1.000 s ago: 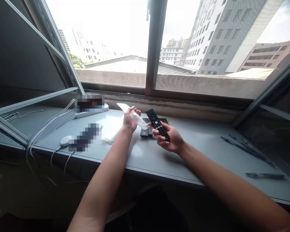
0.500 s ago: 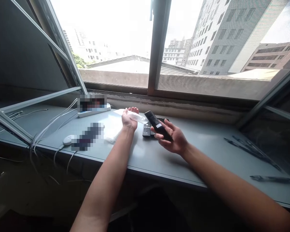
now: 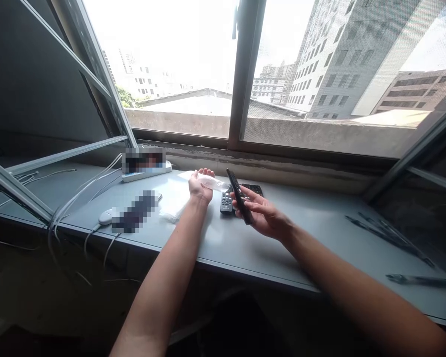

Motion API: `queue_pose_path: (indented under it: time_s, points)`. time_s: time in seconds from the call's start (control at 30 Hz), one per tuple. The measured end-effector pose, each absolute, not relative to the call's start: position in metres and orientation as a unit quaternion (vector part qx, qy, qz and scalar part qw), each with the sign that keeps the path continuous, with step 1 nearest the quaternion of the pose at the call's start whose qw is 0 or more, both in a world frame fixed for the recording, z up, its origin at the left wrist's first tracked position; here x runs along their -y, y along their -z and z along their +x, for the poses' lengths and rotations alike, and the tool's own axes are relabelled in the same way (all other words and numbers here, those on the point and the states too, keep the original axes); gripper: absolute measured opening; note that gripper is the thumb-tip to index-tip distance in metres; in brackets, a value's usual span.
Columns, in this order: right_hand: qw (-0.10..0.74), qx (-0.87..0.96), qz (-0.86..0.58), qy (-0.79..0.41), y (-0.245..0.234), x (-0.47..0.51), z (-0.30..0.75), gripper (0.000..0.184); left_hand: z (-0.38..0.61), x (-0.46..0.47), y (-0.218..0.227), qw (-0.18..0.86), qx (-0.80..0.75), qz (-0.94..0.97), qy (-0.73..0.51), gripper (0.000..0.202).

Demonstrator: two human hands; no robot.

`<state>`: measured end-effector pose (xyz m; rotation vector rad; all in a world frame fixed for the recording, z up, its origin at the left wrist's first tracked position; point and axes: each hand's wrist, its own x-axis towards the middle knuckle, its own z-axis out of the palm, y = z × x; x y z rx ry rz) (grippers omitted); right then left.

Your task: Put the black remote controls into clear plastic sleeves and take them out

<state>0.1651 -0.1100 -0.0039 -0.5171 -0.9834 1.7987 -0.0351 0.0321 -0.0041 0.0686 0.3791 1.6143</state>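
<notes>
In my right hand [image 3: 262,210] is a black remote control [image 3: 238,196], tilted with its narrow edge toward me. My left hand [image 3: 201,187], palm up, has its fingers curled around a clear plastic bag [image 3: 216,184], whose end reaches toward the remote. Behind the held remote, other black remotes [image 3: 227,202] lie on the desk, partly covered by it and by my right hand. To the left of my left wrist rests a pile of white translucent plastic bags [image 3: 173,206].
A grey desk [image 3: 282,258] runs below the window. At left are a power strip [image 3: 146,173], white cables [image 3: 85,186], a round white charger [image 3: 106,216] and a blurred-out object [image 3: 137,212]. Dark cables [image 3: 390,238] lie at right. Metal frames [image 3: 70,153] stand on both sides.
My right hand has turned the remote from its flat back side to nearly edge-on. The left hand keeps the plastic bag in about the same place. The view has shifted slightly.
</notes>
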Motion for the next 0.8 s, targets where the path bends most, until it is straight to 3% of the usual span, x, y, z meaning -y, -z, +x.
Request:
queue_pose_path:
  time_s: [0.17, 0.33, 0.6, 0.8]
  points:
    - [0.534, 0.428, -0.242, -0.688, 0.009, 0.105, 0.165, 0.042, -0.038, -0.032, 0.006, 0.664, -0.181, 0.043, -0.724, 0.021]
    - [0.568, 0.447, -0.242, -0.647, 0.014, 0.101, 0.165, 0.039, -0.04, -0.033, 0.007, 0.642, -0.218, 0.054, -0.733, 0.026]
    - [0.549, 0.521, -0.224, -0.614, 0.013, 0.105, 0.164, 0.018, -0.039, -0.03, 0.003, 0.657, -0.203, 0.064, -0.723, 0.021]
    - [0.529, 0.541, -0.227, -0.613, 0.012, 0.108, 0.164, 0.02, -0.042, -0.032, 0.002, 0.639, -0.188, 0.03, -0.745, 0.018]
